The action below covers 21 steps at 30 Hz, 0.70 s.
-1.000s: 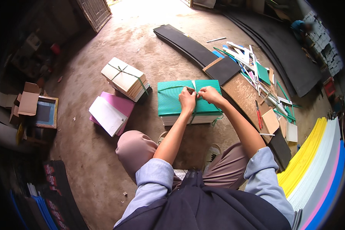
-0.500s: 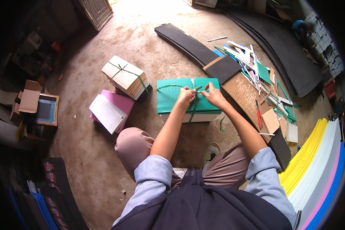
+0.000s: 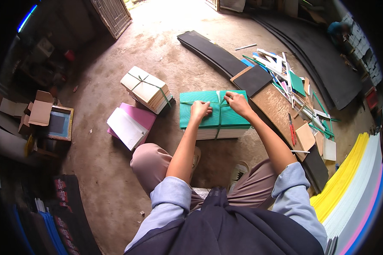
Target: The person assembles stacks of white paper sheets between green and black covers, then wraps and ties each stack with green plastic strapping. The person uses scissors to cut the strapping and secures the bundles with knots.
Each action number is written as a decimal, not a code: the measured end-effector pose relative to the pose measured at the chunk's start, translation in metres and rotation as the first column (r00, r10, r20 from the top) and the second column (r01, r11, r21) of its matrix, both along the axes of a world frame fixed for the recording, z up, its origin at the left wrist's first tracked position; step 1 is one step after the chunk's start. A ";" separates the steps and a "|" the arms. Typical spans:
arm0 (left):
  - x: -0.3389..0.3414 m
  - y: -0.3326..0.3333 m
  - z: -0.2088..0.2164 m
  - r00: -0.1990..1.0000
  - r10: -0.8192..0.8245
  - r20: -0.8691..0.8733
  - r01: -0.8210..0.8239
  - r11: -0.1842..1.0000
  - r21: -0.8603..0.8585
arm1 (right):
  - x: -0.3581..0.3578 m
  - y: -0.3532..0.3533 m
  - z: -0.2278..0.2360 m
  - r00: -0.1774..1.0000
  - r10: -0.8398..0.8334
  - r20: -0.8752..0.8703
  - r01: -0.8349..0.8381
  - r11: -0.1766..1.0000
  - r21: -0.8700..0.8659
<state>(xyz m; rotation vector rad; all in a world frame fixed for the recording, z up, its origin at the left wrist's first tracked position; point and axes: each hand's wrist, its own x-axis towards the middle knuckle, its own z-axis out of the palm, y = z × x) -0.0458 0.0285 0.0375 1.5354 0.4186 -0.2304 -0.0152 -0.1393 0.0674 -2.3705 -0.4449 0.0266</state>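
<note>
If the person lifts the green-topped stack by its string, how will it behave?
The green-topped stack is thick and flat, so probably heavy and unlikely to tip. The thin green string crosses it, so the sheets should hold together, though the string may cut into fingers.

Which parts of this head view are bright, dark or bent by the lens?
Head view: daylight washes out the floor at top centre; the rim falls to black; the yellow sheets curve near the right edge; the green-topped stack under both hands stays sharp.

We list a ribbed green-topped stack [image 3: 212,111] bound with green cord [image 3: 219,121], a tan bundle [image 3: 148,88] tied in green, pink and white sheets [image 3: 130,123], black boards [image 3: 225,59], and yellow, white, pink and blue sheet edges [image 3: 353,178].
</note>
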 end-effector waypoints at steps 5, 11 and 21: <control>0.007 0.015 0.020 0.982 -0.163 -0.090 0.169 0.984 0.055 | -0.008 0.014 0.010 0.990 0.056 -0.129 -0.045 0.995 0.088; 0.029 0.001 0.032 0.897 -0.327 -0.296 0.361 0.930 0.064 | -0.016 0.012 0.006 0.978 0.206 0.020 -0.207 0.976 0.068; 0.031 0.006 0.014 0.863 -0.505 -0.013 0.372 0.618 0.692 | -0.023 0.000 0.020 0.980 0.125 -0.152 -0.170 0.925 -0.339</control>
